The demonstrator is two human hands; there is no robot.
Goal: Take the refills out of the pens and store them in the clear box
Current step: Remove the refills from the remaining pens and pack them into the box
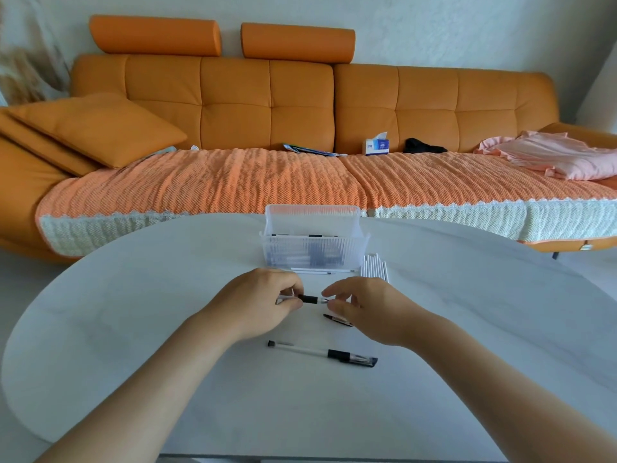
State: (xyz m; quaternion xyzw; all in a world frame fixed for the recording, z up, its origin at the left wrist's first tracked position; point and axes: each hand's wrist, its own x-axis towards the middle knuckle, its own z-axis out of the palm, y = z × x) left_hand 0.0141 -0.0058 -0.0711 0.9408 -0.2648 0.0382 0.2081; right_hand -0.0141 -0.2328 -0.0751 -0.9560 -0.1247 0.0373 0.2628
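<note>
On the table (pixel 133 312), well inside its edges, left hand (pixel 257 302) grasps pen (pixel 309 299), right hand (pixel 374 309) fingers (pixel 334 289) pinch its tip

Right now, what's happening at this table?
A person is working on a clear pen with a black grip over the white table. The left hand grips its barrel and the right hand pinches its tip end. The clear ribbed plastic box behind already holds some thin pieces. A second, capped clear pen lies nearer the person, untouched. A loose black pen cap lies by the right hand.
</note>
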